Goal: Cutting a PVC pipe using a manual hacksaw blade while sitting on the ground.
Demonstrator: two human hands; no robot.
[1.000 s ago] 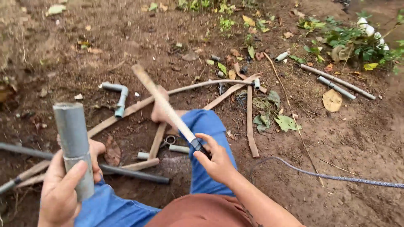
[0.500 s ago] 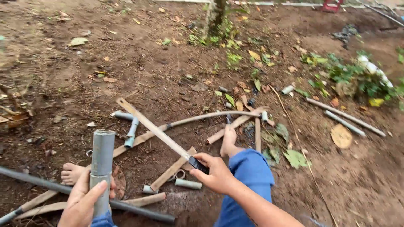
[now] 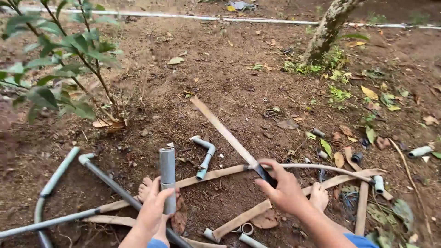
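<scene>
On bare brown garden soil [image 3: 220,69] strewn with dry leaves, near a tree trunk [image 3: 328,28], the left hand [image 3: 154,212] is wrapped around a short grey plastic pipe [image 3: 167,172], held upright. The right hand [image 3: 285,189] grips the dark handle of a long tan-bladed saw [image 3: 225,132], angled above grey pipe offcuts [image 3: 205,158].

My view has tilted up and away from my lap, so a tree trunk [image 3: 327,28] and a leafy shrub [image 3: 59,59] now appear at the far edge of the dirt. My left hand [image 3: 154,212] has carried the upright grey pipe [image 3: 167,178] toward the middle. My right hand [image 3: 285,189] has swung the long blade [image 3: 225,132] farther out over the ground.
</scene>
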